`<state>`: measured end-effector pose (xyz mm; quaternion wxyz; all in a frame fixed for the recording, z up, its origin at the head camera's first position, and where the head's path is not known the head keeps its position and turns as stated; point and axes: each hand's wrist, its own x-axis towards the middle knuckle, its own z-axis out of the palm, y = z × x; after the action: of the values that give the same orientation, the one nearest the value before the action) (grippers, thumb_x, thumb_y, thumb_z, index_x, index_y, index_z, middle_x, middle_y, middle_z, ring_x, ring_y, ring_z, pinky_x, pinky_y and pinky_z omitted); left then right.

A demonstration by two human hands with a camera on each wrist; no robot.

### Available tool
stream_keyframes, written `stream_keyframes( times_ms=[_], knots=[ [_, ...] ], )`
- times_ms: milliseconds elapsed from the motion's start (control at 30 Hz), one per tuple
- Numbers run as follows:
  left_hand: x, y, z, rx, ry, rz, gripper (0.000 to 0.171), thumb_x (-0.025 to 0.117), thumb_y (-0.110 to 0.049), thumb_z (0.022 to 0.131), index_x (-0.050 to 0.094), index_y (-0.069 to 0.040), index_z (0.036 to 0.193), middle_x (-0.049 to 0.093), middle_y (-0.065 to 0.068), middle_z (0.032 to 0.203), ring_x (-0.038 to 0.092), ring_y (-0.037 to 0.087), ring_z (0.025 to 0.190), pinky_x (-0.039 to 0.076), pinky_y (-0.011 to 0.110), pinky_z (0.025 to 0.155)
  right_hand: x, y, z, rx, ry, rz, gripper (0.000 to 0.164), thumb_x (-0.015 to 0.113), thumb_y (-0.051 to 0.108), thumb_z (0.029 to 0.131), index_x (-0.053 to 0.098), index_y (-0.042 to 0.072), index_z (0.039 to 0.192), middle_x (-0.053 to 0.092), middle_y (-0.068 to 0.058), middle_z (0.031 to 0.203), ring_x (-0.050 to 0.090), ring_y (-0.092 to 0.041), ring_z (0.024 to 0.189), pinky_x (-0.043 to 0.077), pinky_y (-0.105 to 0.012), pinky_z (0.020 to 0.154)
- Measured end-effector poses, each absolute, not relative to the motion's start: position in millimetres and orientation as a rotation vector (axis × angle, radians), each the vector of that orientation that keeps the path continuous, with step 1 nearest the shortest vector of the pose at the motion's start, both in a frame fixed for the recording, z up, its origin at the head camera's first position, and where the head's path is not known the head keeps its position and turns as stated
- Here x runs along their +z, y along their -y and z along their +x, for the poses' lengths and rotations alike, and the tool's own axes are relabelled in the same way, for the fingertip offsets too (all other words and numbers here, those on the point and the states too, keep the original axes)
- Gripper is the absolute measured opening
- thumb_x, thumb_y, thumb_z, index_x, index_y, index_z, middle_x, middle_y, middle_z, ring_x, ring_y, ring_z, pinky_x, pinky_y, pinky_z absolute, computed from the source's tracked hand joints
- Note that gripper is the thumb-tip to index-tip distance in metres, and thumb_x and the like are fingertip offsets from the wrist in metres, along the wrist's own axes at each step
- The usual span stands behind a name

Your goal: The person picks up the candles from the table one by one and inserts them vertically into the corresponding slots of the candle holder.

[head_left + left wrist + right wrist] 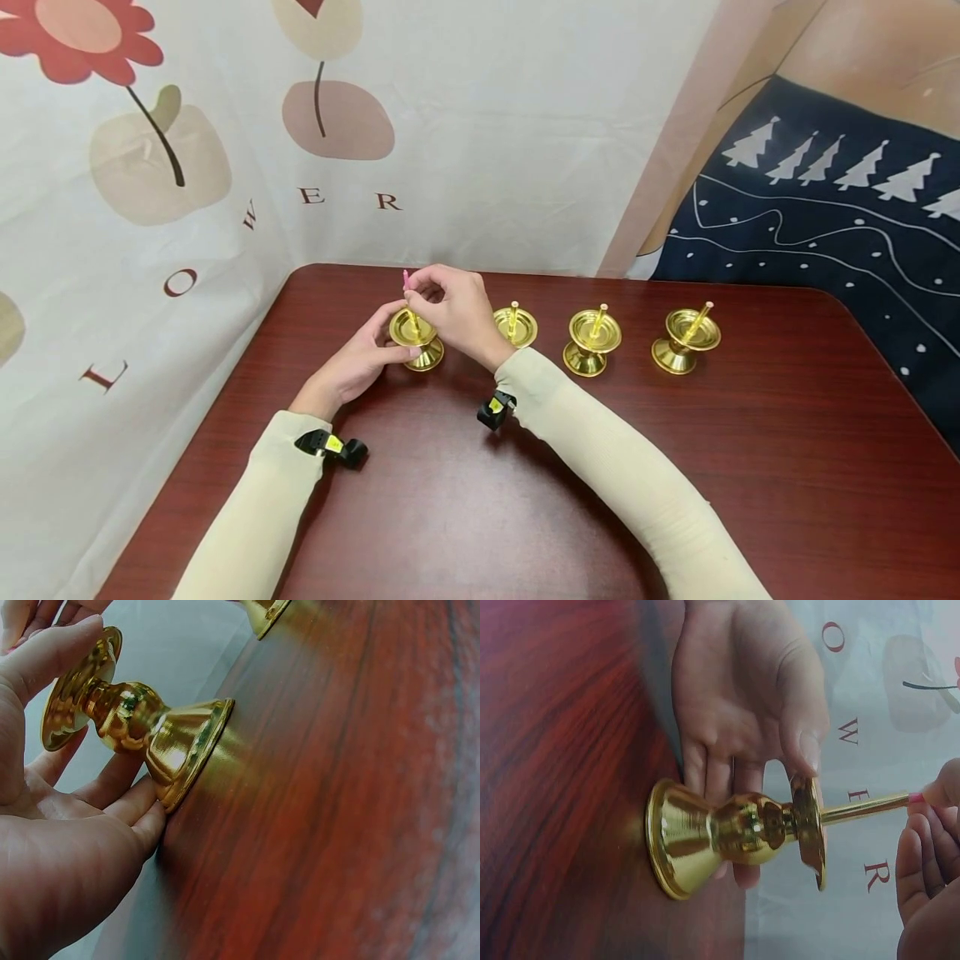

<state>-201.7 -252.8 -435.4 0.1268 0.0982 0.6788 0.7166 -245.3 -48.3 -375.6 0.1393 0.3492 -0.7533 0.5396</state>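
A shiny gold candle holder [426, 357], with a round dish and a thin upright tube [866, 808], stands on the table at the left of a row. My left hand [354, 365] holds it, thumb at the dish rim and fingers around the far side, as the left wrist view shows. Above the dish, my right hand [461, 310] pinches a thin pink candle [406, 278] between thumb and fingers. In the right wrist view the candle's pink end [916, 798] is right at the tube's mouth; the fingers hide most of the rest.
Three more gold candle holders continue the row to the right: one [523, 327] partly behind my right wrist, one [585, 360] in the middle, one [675, 357] farthest right with its tube leaning. A printed cloth [510, 167] hangs behind the dark red table [480, 500].
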Motion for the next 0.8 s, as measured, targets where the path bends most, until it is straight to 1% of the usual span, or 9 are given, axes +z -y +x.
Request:
stream_keyframes(
  times_ms=[167,400,633,800],
  knots=[
    [-435.3,252.6,-201.4,2.095,-1.973,0.277,0.075,0.068,0.012,0.096,0.038,-0.014,0.161,0.057,0.005,0.143,0.065,0.016,0.118,0.053,0.026,0.099,-375.5,47.5,-246.1,1.459,2.123,1.095,0.004,0.076,0.000,0.096,0.079,-0.001,0.098,0.078,-0.009,0.094,0.071,-0.015,0.080,0.056,-0.020,0.074],
    [-434.4,252.7,-200.4,2.085,-1.985,0.266,0.077,0.068,0.011,0.096,0.037,-0.013,0.162,0.053,0.004,0.147,0.062,0.016,0.121,0.052,0.026,0.101,-375.3,48.0,-246.3,1.464,2.118,1.096,0.005,0.076,0.000,0.096,0.080,-0.001,0.098,0.077,-0.008,0.092,0.069,-0.014,0.080,0.056,-0.020,0.074],
    [-434.6,253.0,-200.3,2.081,-1.986,0.267,0.076,0.068,0.010,0.097,0.038,-0.014,0.162,0.054,0.006,0.144,0.063,0.018,0.120,0.053,0.026,0.100,-376.9,47.8,-246.5,1.480,2.124,1.092,0.005,0.075,0.001,0.095,0.079,-0.001,0.097,0.076,-0.008,0.091,0.069,-0.014,0.080,0.056,-0.021,0.074],
    [-434.8,254.2,-200.2,2.072,-1.986,0.273,0.074,0.069,0.009,0.098,0.039,-0.015,0.162,0.054,0.010,0.144,0.063,0.018,0.120,0.054,0.027,0.099,-377.1,48.4,-245.0,1.516,2.127,1.075,0.005,0.075,0.002,0.094,0.079,0.000,0.095,0.076,-0.007,0.090,0.068,-0.013,0.079,0.056,-0.021,0.073]
  ],
)
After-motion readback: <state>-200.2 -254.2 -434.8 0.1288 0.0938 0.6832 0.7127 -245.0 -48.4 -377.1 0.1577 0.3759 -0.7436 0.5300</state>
